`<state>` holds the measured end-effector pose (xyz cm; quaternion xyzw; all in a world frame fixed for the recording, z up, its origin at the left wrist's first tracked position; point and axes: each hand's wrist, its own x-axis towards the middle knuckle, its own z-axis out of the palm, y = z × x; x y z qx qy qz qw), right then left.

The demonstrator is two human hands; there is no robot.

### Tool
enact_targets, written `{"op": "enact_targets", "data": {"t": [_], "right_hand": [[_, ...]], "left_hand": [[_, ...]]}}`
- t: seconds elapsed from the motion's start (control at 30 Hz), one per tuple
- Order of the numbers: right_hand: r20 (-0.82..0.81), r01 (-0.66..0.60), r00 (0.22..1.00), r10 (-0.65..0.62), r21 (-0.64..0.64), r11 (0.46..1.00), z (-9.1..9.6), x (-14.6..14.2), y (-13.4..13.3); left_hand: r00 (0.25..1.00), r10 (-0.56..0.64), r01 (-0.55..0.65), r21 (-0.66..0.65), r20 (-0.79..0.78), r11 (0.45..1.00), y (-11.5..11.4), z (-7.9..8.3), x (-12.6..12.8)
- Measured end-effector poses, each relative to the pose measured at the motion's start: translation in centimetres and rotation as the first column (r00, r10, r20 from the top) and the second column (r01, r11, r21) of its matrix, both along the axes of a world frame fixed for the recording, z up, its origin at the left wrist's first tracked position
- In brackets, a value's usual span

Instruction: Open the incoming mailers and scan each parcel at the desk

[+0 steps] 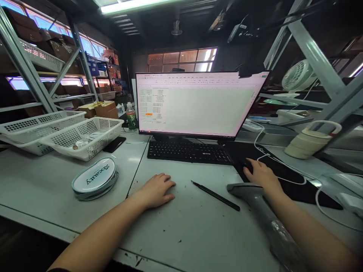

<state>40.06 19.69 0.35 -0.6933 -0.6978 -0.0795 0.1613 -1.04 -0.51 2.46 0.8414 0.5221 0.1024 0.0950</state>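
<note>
My left hand (159,190) lies flat on the pale tabletop, fingers loosely spread and nothing held. Over the black mouse pad (295,166), my right hand (262,173) rests on a dark computer mouse (248,165), mostly covered by the fingers. A black pen (215,195) lies on the table between the hands. Close beside my right forearm is a grey barcode scanner (262,211). The black keyboard (187,151) sits beyond both hands, below a monitor (198,105) that shows a spreadsheet with one orange cell.
To the left are a white pouch with light-blue trim (95,177), a black phone (114,144) and white plastic baskets (85,136). A drink bottle (131,117) stands beside the monitor. At the right are a cream lidded container (309,141), white cables and metal shelf posts.
</note>
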Motion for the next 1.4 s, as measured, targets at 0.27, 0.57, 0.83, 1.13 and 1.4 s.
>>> {"op": "enact_targets", "data": {"t": [0.27, 0.57, 0.83, 1.13, 1.4], "right_hand": [[-0.001, 0.007, 1.0, -0.007, -0.021, 1.0, 0.2, -0.1, -0.3], [0.015, 0.0, 1.0, 0.0, 0.0, 1.0, 0.1, -0.1, -0.1], [0.01, 0.017, 1.0, -0.016, -0.018, 1.0, 0.0, 0.1, 0.1], [-0.003, -0.019, 1.0, 0.019, -0.008, 1.0, -0.6, 0.7, 0.7], [0.005, -0.04, 0.999, 0.04, 0.013, 0.999, -1.1, 1.0, 1.1]], "left_hand": [[1.0, -0.002, 0.002, -0.002, -0.014, 1.0, -0.1, 0.1, 0.0], [1.0, 0.002, -0.002, -0.014, -0.015, 1.0, -0.2, 0.4, 0.1], [1.0, -0.007, 0.007, 0.001, -0.015, 1.0, -0.2, 0.4, 0.1], [1.0, -0.011, 0.012, 0.027, -0.027, 1.0, -0.1, 0.2, 0.0], [0.999, -0.002, 0.003, 0.022, -0.033, 1.0, -0.1, 0.0, 0.1]]}}
